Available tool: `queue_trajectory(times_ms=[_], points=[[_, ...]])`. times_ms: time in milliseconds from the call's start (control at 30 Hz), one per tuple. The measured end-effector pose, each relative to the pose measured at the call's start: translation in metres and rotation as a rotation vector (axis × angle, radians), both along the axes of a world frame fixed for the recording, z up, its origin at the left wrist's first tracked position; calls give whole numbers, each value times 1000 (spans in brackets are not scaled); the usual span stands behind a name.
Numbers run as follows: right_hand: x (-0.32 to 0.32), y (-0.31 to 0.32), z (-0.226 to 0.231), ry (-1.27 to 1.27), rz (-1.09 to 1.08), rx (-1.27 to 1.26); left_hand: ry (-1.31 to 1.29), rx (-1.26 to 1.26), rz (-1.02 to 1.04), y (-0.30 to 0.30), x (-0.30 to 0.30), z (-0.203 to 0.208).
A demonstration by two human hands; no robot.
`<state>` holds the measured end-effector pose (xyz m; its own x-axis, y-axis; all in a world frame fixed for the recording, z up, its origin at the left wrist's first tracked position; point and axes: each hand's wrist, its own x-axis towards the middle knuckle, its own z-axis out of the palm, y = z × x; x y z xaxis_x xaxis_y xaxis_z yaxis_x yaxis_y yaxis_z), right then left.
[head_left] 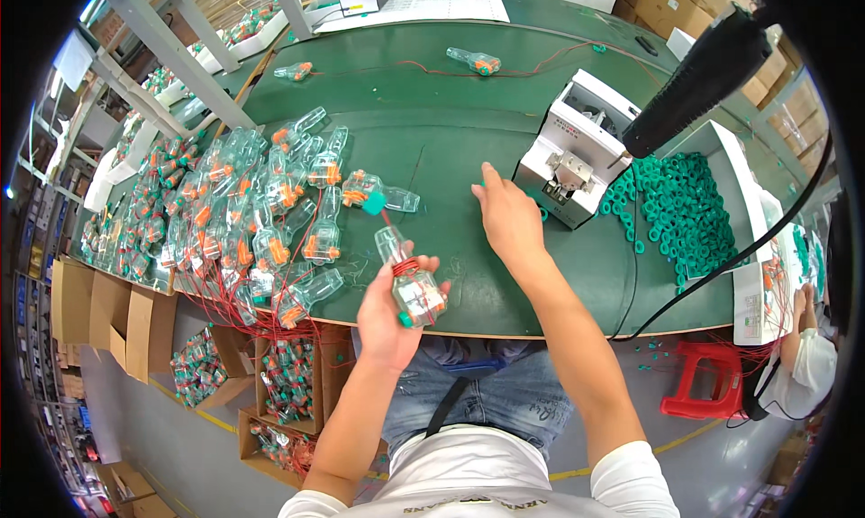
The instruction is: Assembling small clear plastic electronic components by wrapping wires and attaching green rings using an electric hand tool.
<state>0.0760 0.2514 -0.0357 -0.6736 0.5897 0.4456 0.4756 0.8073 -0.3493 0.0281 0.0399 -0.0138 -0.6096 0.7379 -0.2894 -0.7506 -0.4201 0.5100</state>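
Note:
My left hand (394, 318) is closed around a clear plastic bottle-shaped piece (420, 295) with red wire wound about its neck. Orange parts show inside it, and a green cap is at its lower end. A red strand runs from its top toward a green piece (373, 203) by the pile. Over the table, left of a white boxy machine (572, 149), my right hand (512, 219) has its index finger stretched out and the thumb apart from it. I make out nothing held there. Many similar clear pieces (270, 198) with orange insides lie heaped on the left.
Small green rings (685, 212) fill a white tray (734, 171) on the right, some spilled beside the machine. A black cable (721, 270) crosses there. Cardboard boxes (288, 383) of clear pieces stand below the table, left. A red stool (703, 380) and another person (800, 365) are at right.

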Motion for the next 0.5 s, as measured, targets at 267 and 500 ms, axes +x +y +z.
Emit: queue_trajectory(times_ms=[267, 500], points=[[17, -24, -3, -182, 46, -191, 49, 7, -83, -24, -17, -7], [78, -70, 22, 68, 370, -1055, 270, -59, -86, -7, -14, -10]])
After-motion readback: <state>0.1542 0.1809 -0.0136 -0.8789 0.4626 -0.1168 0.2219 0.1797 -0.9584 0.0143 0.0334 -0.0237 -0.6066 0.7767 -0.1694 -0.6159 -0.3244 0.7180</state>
